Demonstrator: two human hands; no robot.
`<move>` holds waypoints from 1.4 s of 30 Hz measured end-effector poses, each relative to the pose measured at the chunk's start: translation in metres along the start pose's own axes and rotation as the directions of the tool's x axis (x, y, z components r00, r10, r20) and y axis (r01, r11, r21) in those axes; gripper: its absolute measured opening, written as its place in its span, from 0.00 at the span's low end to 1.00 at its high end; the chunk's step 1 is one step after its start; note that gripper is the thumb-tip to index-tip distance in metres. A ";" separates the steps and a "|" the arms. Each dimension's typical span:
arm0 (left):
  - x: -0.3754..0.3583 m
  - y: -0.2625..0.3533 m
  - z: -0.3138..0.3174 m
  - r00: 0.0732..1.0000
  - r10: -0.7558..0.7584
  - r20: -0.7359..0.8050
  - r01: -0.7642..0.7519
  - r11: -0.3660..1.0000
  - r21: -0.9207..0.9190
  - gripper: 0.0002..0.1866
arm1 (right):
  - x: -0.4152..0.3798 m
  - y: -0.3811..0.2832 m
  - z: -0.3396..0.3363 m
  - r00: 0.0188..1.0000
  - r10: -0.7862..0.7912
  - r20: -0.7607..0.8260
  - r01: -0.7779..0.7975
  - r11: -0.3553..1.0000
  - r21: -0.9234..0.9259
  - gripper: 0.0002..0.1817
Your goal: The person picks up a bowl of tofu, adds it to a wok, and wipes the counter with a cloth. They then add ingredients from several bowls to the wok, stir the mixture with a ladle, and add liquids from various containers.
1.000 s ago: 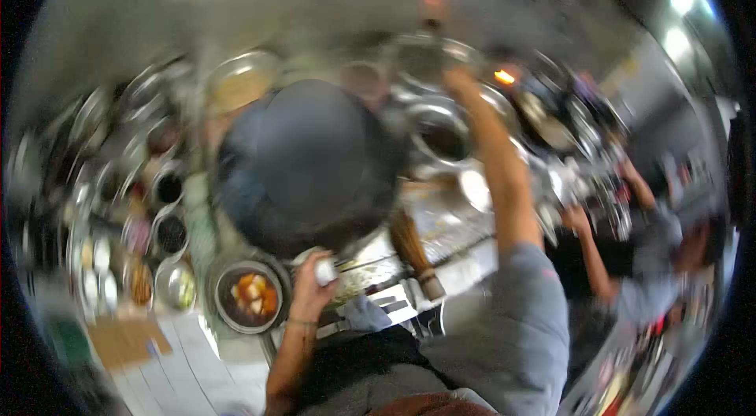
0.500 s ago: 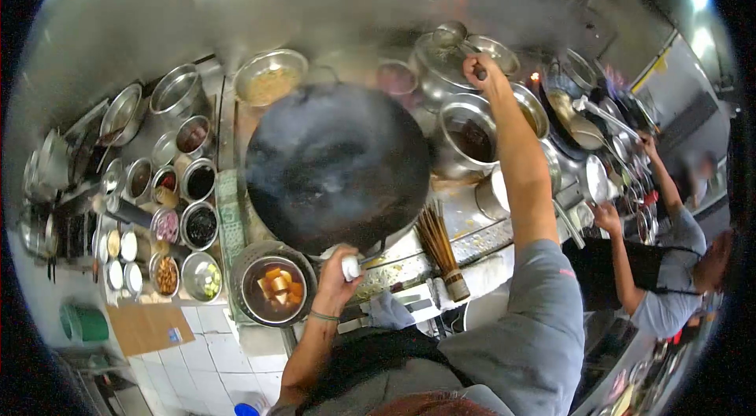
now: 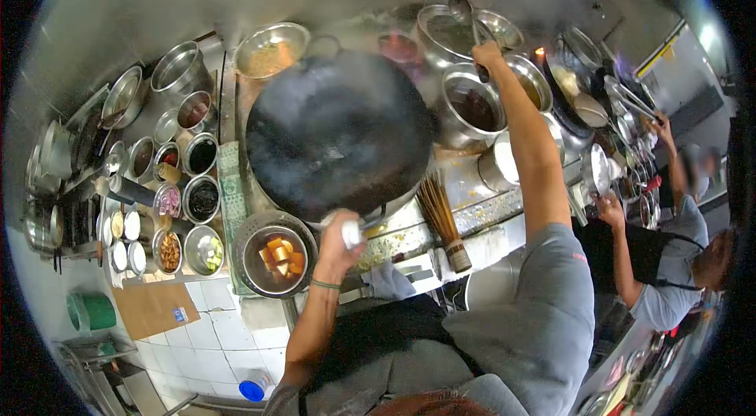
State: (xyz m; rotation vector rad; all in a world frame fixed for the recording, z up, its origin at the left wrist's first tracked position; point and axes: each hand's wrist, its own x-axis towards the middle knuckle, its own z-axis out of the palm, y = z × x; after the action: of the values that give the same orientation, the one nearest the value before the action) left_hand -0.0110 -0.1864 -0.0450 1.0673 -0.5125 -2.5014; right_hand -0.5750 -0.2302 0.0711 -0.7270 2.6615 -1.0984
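My right hand [image 3: 488, 59] is closed around the handle of a metal ladle [image 3: 460, 9], held over a large steel pot [image 3: 429, 22] at the back. Down at the near side of a big black wok [image 3: 339, 132], my left hand [image 3: 337, 247] is wrapped round its handle, which has a white end. Thin smoke or steam hangs over the wok, whose inside is dark with no food I can make out. Just left of that hand stands a steel pot [image 3: 248, 270] of liquid with orange-brown and pale chunks [image 3: 282, 258].
Small bowls of ingredients, including a black one [image 3: 201, 199], crowd the left side. A bamboo brush [image 3: 445, 223] lies right of the wok, near a pot of dark liquid [image 3: 472, 109]. Another person [image 3: 669, 250] works at the right with a pan and utensil.
The view has tilted, so the scene sits higher. The ladle has turned in my right hand, its bowl now more upright. My left hand stays on the wok handle.
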 end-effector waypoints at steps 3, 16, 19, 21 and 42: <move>0.007 -0.004 -0.002 0.998 0.055 -0.037 -0.054 0.998 0.036 0.07 | -0.023 0.013 0.002 0.994 0.057 0.092 -0.077 0.969 0.237 0.10; 0.007 0.003 -0.002 1.000 -0.020 0.006 0.021 0.992 -0.126 0.05 | -0.087 0.069 -0.055 0.756 -0.241 0.609 -0.653 -0.359 0.667 0.12; 0.014 0.003 -0.007 0.999 -0.042 -0.007 0.041 0.992 -0.117 0.06 | -0.106 0.082 -0.078 0.726 -0.248 0.642 -0.688 -0.275 0.672 0.06; 0.018 0.004 -0.011 0.998 -0.058 0.035 0.062 0.989 -0.133 0.07 | -0.132 0.075 -0.095 0.772 -0.182 0.609 -0.630 -0.085 0.772 0.08; 0.025 0.009 -0.012 0.995 -0.034 0.097 0.044 0.994 -0.100 0.09 | -0.264 0.090 -0.096 0.879 -0.461 0.124 0.456 0.888 0.062 0.31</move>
State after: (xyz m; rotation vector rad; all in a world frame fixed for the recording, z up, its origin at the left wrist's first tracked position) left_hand -0.0169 -0.2077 -0.0637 0.9315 -0.3885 -2.5924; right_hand -0.4116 0.0151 0.0695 -1.4258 2.4094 -1.1351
